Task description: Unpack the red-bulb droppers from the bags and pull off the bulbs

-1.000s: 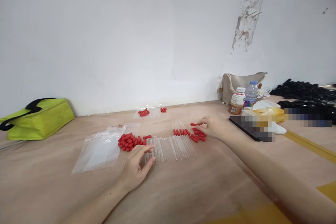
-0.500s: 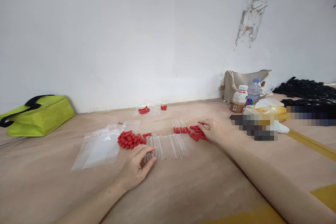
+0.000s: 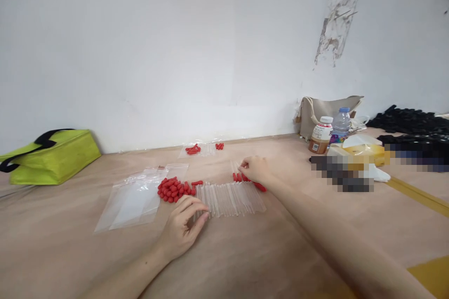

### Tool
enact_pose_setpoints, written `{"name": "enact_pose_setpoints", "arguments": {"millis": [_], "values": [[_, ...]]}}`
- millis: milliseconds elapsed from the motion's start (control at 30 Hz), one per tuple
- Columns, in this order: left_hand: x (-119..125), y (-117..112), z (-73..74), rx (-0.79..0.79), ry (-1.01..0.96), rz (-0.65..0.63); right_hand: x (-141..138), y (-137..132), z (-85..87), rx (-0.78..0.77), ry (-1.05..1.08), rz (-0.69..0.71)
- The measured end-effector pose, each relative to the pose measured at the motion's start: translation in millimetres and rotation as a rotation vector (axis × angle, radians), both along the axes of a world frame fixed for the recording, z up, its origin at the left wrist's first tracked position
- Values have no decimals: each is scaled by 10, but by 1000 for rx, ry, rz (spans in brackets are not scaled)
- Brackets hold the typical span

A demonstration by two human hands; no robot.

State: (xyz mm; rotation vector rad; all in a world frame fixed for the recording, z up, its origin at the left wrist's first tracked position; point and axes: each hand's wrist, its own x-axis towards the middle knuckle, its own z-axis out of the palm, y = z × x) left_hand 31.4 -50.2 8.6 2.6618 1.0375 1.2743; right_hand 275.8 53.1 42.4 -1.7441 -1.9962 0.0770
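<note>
A row of thin clear tubes (image 3: 231,198) lies side by side on the brown table covering. At its left end, my left hand (image 3: 182,222) is curled, thumb and fingertips drawn together over the tubes; what they pinch, if anything, is too small to make out. Beyond the row, my right hand (image 3: 255,168) pinches above a few red rubber bulbs (image 3: 237,177) that have clear tubes pointing away from me. It hides most of these, and I cannot make out anything between its fingers. A pile of red rubber bulbs (image 3: 172,189) sits left of the row.
Clear zip bags (image 3: 129,201) lie left of the pile. Near the wall rests another bag (image 3: 206,150) with red bulbs and tubes. A yellow-green bag (image 3: 56,156) stands far left. Bottles (image 3: 321,135), a grey bag (image 3: 329,105) and black items (image 3: 410,119) are at right.
My right hand has moved left, from the loose red bulbs to over the bulbed tubes. My left hand's thumb and fingers have come closer together. The view has tilted slightly.
</note>
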Motion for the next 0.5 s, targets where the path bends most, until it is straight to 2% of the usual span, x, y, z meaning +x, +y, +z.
{"name": "enact_pose_setpoints", "arguments": {"millis": [100,233,367,500], "values": [[-6,3,-8,11,5,-9,-239,222,-22,-120,-15,-71],[-18,1,-11,1,32,-14,-419,411,-60,-227,-29,-156],[-14,-14,5,-13,28,-19,-490,471,-46,-305,4,-169],[-3,-33,25,-14,25,-23,-447,434,38,-319,97,-112]]}}
